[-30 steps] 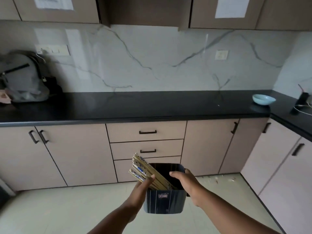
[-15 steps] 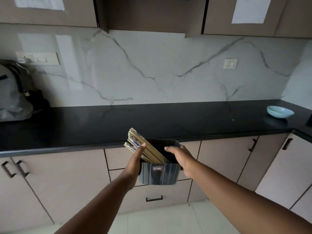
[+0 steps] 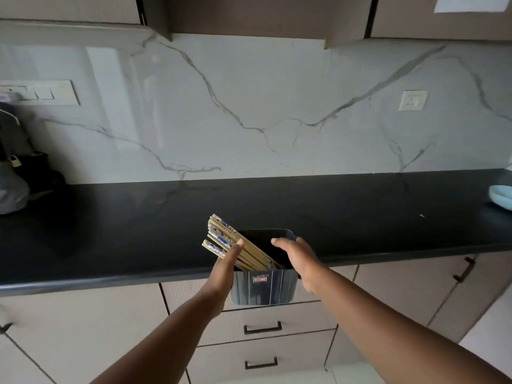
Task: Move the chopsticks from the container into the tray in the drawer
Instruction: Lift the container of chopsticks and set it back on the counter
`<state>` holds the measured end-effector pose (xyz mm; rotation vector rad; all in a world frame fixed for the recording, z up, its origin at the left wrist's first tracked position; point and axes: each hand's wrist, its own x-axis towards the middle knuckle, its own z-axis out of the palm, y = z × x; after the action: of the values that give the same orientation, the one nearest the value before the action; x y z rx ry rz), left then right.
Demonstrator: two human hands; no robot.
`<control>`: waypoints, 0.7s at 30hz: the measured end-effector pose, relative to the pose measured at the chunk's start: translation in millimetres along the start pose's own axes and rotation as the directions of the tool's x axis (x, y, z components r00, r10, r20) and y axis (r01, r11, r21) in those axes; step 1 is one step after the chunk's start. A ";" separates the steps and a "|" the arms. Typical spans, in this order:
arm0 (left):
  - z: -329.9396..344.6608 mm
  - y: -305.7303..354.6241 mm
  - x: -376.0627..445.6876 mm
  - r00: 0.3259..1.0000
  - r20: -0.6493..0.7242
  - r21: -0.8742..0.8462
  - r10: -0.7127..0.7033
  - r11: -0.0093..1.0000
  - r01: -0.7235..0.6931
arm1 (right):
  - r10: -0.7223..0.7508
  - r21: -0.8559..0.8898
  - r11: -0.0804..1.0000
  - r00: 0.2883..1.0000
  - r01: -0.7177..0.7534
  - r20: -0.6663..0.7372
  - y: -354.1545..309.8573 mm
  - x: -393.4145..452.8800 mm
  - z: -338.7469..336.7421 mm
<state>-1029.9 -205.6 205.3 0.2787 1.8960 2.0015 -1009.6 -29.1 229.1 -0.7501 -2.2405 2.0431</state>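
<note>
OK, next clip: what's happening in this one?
A person carries a dark container with both hands, the left hand and right hand on its sides. It is held up at the edge of the black counter. A bundle of chopsticks leans out of it to the left. The drawers below are closed.
</note>
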 end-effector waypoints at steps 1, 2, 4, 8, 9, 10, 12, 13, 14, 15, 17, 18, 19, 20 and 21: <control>0.1 0.9 12.7 1.000 -0.016 0.025 -0.002 1.000 0.002 | -0.004 0.008 1.000 1.000 0.004 0.010 -2.7 15.4 0.5; 0.2 2.0 26.1 0.999 -0.031 0.044 -0.007 0.999 0.009 | -0.010 0.019 1.000 1.000 0.010 0.022 -5.7 30.9 0.8; 0.5 1.9 52.9 0.998 -0.064 0.048 -0.029 0.998 0.032 | -0.015 0.038 0.999 0.999 0.014 0.042 -10.9 59.6 -0.1; 8.4 -2.5 99.7 0.990 -0.132 0.061 -0.054 0.996 0.063 | -0.030 0.056 0.998 0.999 0.027 0.044 -12.0 111.7 -4.8; 11.9 -2.9 110.4 0.988 -0.147 0.067 -0.050 0.996 0.060 | -0.036 0.064 0.997 0.999 0.033 0.040 -11.7 123.7 -6.2; 15.0 -3.3 120.9 0.986 -0.165 0.066 -0.041 0.996 0.052 | -0.042 0.073 0.997 0.999 0.039 0.034 -12.2 135.5 -7.5; 18.2 -3.9 140.7 0.978 -0.205 0.048 -0.030 0.998 0.041 | -0.048 0.071 0.996 0.999 0.046 0.026 -16.0 155.8 -8.4; 18.0 -4.3 149.2 0.975 -0.219 0.043 -0.028 0.998 0.038 | -0.052 0.056 0.997 0.998 0.051 0.023 -18.3 164.2 -8.1; 17.1 -4.2 156.4 0.974 -0.226 0.043 -0.023 0.999 0.034 | -0.059 0.038 0.998 0.998 0.059 0.015 -19.8 171.8 -6.7; 15.2 -4.3 162.6 0.974 -0.228 0.045 -0.020 0.998 0.031 | -0.069 0.021 0.997 0.998 0.069 0.003 -20.6 178.9 -5.0; 9.7 -4.2 173.7 0.972 -0.234 0.048 -0.022 0.998 0.034 | -0.082 0.003 0.997 0.996 0.082 -0.025 -21.2 191.5 0.0; 6.5 -4.3 179.5 0.970 -0.241 0.046 -0.022 0.998 0.034 | -0.084 -0.003 0.996 0.996 0.084 -0.038 -22.0 197.5 2.9; 3.2 -4.5 186.1 0.968 -0.251 0.041 -0.022 0.999 0.033 | -0.085 -0.010 0.996 0.995 0.084 -0.048 -23.8 203.7 5.7; 0.5 -4.4 192.7 0.965 -0.261 0.030 -0.021 0.999 0.030 | -0.083 -0.016 0.996 0.995 0.083 -0.055 -26.7 210.3 8.3; -2.3 -4.8 199.6 0.962 -0.272 0.014 -0.019 1.000 0.024 | -0.081 -0.021 0.997 0.995 0.079 -0.061 -30.0 217.1 10.9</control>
<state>-1212.3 -128.8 178.9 -0.0154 2.0689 2.0995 -1215.2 37.1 190.4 -0.7028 -2.2215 1.9387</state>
